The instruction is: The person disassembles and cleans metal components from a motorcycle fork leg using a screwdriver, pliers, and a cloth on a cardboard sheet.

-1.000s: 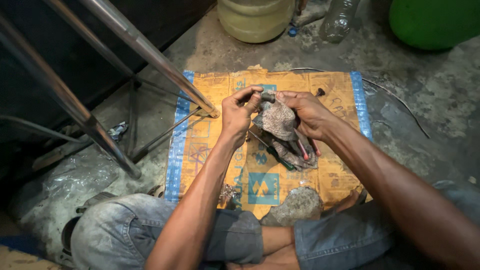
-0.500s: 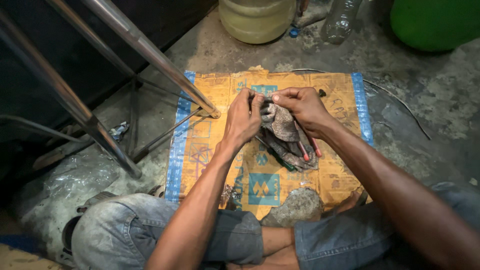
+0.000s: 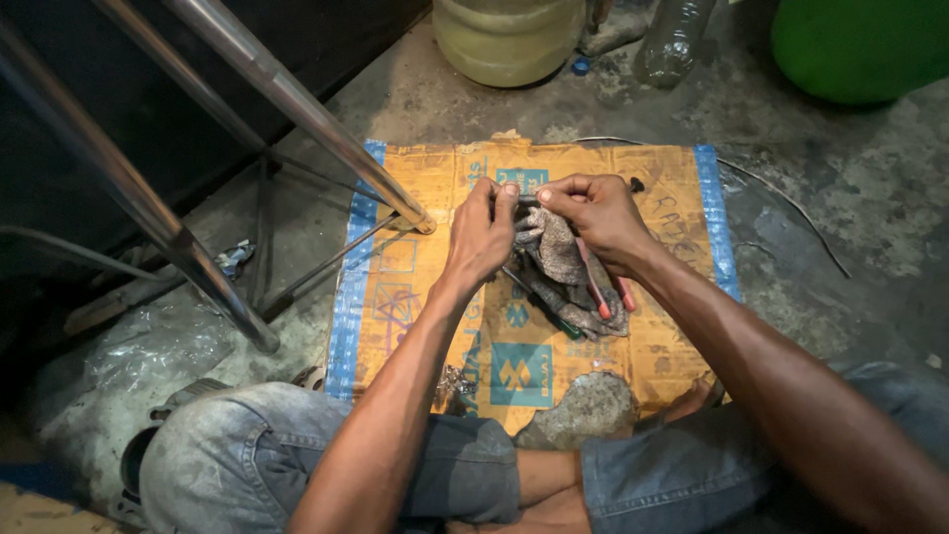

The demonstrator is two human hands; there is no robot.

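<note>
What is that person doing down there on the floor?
A person sits on the floor with both hands over a yellow and blue woven mat. The left hand and the right hand pinch a small dark part between their fingertips. A grey rag hangs from the right hand, and red-handled pliers lie under it. A stone sits near the knees, and shiny metal poles stand on the left.

My two hands, left [image 3: 481, 237] and right [image 3: 596, 213], one grey rag [image 3: 563, 262], one orange mat [image 3: 435, 297], one stone [image 3: 585, 407], two steel tubes [image 3: 287, 99], one yellowish jug [image 3: 507, 38], one clear bottle [image 3: 672, 40], one green tub [image 3: 860, 44], one blue cap [image 3: 580, 66]
</note>
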